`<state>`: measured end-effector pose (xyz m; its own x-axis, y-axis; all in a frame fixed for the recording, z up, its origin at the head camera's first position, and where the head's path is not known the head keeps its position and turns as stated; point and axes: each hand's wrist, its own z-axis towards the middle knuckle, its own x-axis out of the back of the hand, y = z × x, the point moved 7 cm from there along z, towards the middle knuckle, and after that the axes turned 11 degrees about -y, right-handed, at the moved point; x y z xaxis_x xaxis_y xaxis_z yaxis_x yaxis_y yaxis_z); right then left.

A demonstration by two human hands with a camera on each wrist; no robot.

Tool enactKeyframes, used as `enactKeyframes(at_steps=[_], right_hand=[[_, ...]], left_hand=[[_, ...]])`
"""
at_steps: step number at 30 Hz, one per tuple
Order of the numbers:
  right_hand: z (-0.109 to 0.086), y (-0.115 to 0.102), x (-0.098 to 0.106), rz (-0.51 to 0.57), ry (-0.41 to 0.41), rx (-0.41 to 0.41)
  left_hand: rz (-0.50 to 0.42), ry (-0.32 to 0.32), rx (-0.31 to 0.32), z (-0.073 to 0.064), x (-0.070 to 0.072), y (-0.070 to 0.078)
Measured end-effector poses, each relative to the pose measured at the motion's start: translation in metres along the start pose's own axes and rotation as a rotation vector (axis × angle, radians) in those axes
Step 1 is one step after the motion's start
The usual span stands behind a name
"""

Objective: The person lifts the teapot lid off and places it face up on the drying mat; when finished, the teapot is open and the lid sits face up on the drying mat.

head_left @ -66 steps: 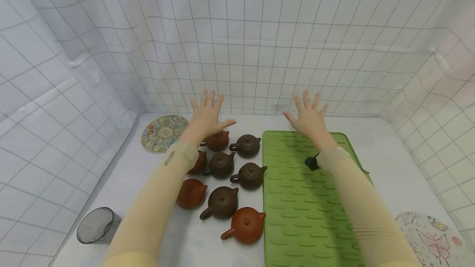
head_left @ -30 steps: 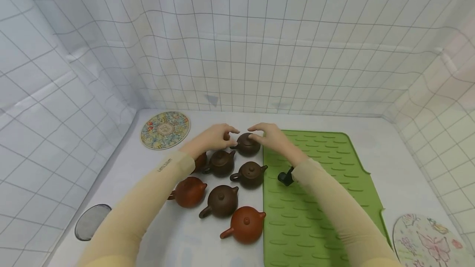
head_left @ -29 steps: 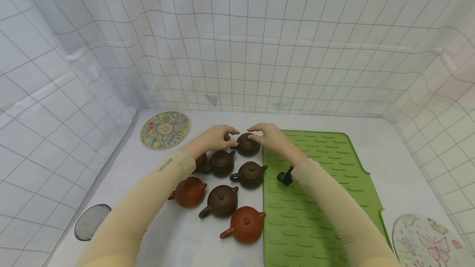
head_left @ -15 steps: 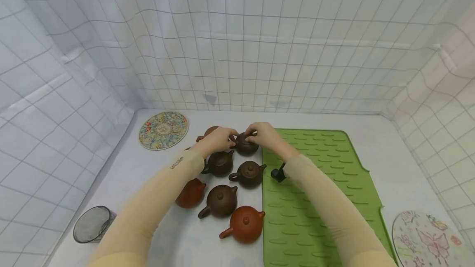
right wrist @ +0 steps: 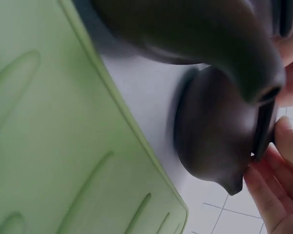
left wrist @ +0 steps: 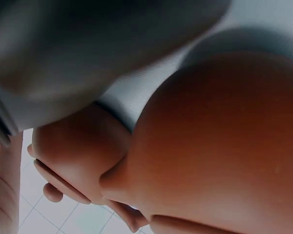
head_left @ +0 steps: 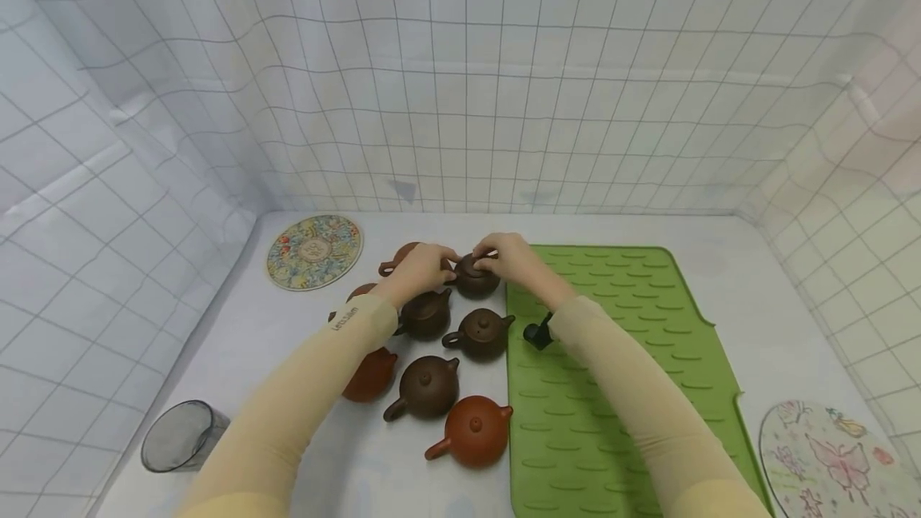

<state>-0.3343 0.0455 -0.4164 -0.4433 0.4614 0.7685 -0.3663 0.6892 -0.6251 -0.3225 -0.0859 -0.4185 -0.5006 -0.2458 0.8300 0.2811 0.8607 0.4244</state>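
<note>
In the head view, a dark brown teapot (head_left: 476, 284) stands at the back of the group, left of a green mat. My left hand (head_left: 420, 268) holds it at its handle side, with the handle mostly hidden by the fingers. My right hand (head_left: 509, 257) pinches the lid from the other side. The right wrist view shows this teapot (right wrist: 212, 126), with right-hand fingers (right wrist: 263, 195) at the edge of its lid (right wrist: 264, 129). A reddish-brown teapot (head_left: 405, 253) sits partly hidden behind my left hand. Two reddish-brown teapots fill much of the left wrist view, the nearer teapot (left wrist: 224, 141) at right.
Other teapots stand in front: dark ones (head_left: 484, 336) and reddish ones (head_left: 476, 434). The green ridged mat (head_left: 576, 422) lies to the right. A patterned round mat (head_left: 314, 253), a grey glass (head_left: 183, 438) and a butterfly-patterned round mat (head_left: 835, 462) lie around the edges.
Both hands came down from spread over the table to the back dark teapot. Their fingers then closed in, the left at the handle side and the right on the lid.
</note>
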Motion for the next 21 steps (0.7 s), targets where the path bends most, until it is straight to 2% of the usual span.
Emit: enactKeyframes(at_steps=[4,8,10,13,15,17,21], right_hand=[[-0.006,0.007,0.006,0.117,0.059,0.025],[-0.020,0.024,0.016,0.309,0.095,-0.016],[-0.031,0.038,0.019,0.451,0.101,-0.052],[-0.047,0.058,0.022,0.734,0.101,-0.085],[-0.056,0.071,0.022,0.934,0.103,-0.087],[-0.064,0.082,0.022,1.092,0.115,-0.075],[-0.075,0.103,0.022,1.286,0.157,-0.054]], left_hand=[[0.001,0.006,0.025,0.000,0.000,-0.001],[-0.007,0.012,0.037,0.000,-0.001,-0.001],[-0.003,0.018,0.034,0.000,-0.001,0.000],[0.011,0.025,0.029,0.001,-0.002,0.000],[0.018,0.025,0.030,0.002,-0.002,0.000],[0.028,0.028,0.033,0.003,-0.003,-0.001],[0.037,0.032,0.036,0.002,-0.002,-0.002]])
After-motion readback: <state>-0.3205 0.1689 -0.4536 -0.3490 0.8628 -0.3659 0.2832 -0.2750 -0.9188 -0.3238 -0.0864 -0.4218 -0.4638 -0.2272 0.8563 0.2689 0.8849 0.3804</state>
